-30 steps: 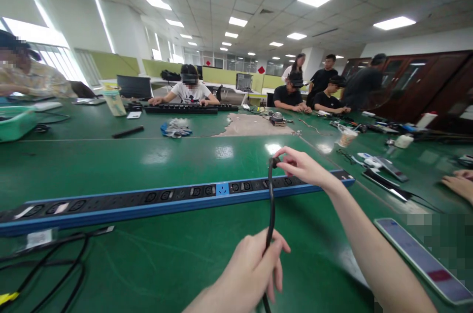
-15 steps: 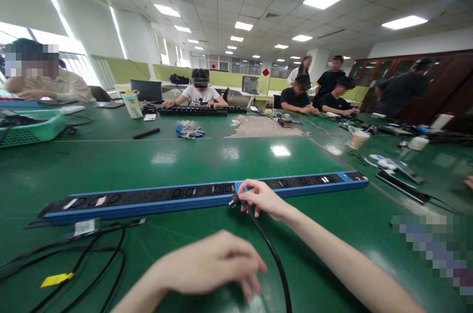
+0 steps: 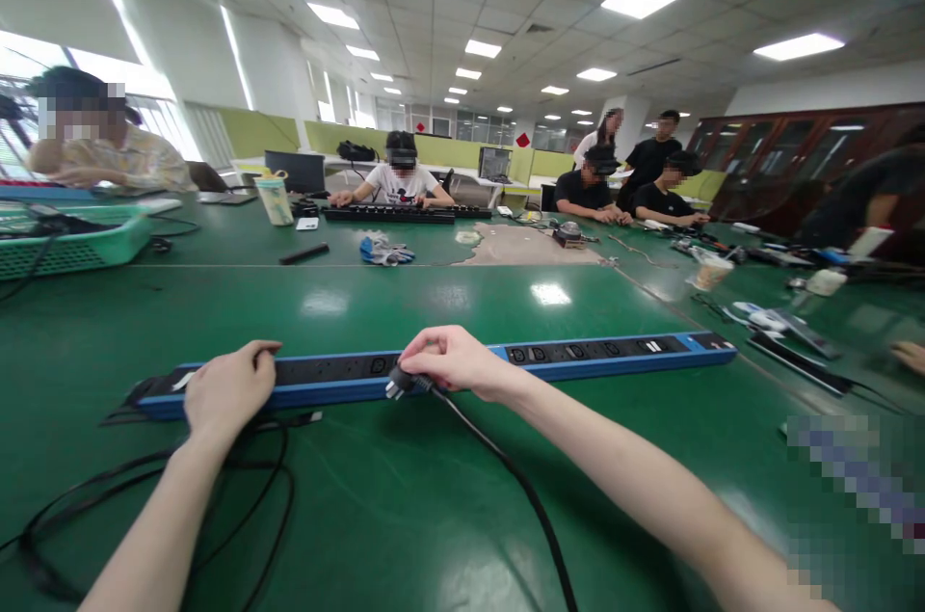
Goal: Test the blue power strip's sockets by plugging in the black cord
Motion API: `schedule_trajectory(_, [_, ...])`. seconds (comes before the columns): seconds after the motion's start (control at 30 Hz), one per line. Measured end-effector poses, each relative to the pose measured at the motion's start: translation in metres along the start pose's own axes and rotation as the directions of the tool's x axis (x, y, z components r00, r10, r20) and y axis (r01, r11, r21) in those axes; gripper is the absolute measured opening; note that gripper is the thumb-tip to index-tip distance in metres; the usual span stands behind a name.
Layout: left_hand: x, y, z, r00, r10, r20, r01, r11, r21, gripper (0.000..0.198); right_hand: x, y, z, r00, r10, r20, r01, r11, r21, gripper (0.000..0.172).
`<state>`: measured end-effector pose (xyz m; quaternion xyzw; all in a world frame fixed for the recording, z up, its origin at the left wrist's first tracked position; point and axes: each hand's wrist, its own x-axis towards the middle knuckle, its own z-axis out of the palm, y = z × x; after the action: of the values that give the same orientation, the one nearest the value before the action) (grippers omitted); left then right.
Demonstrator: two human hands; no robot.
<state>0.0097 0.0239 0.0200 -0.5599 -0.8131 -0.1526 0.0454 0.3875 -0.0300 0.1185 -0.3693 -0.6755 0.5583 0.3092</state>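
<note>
A long blue-and-black power strip [image 3: 448,371] lies across the green table, its row of sockets facing up. My left hand [image 3: 229,388] is closed over the strip near its left end, with most of its fingers hidden on the far side. In my right hand [image 3: 452,359], thumb and fingers pinch a black power plug [image 3: 401,383] with its metal prongs pointing left and down. The plug is in front of the strip's near edge, outside the sockets. From it a black cable [image 3: 516,472] curves down toward the bottom of the view.
Loose black cables [image 3: 281,487] lie by my left forearm. A green basket [image 3: 108,241] stands at the far left, a cup [image 3: 273,199] and gloves [image 3: 386,251] farther back. Electronic parts [image 3: 784,328] lie at right. Several people sit or stand around the table.
My left hand has moved from the near middle of the table left and onto the strip. My right hand has carried the plug leftward along the strip. The view has shifted slightly.
</note>
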Motion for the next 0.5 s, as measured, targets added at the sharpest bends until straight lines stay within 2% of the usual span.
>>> schedule_trajectory(0.1, [-0.003,-0.005,0.000,0.999,0.043,-0.009,-0.044,0.996,-0.078,0.048,0.045,-0.016,0.022,0.991,-0.108,-0.081,0.102,0.991,-0.081,0.027])
schedule_trajectory(0.2, [-0.005,-0.006,0.000,1.000,-0.005,-0.022,0.002,0.990,-0.144,0.052,0.092,-0.031,0.040,0.969,-0.177,-0.174,0.139,0.967,-0.211,0.024])
schedule_trajectory(0.37, [-0.006,-0.004,-0.001,0.998,-0.067,-0.015,0.063,0.982,-0.179,0.048,0.152,-0.044,0.078,0.964,-0.249,-0.095,0.177,0.865,-0.470,0.030])
schedule_trajectory(0.5, [-0.008,-0.003,-0.003,0.998,-0.062,-0.009,0.059,0.978,-0.200,0.050,0.177,-0.035,0.103,0.984,-0.177,-0.032,0.120,0.775,-0.620,0.034])
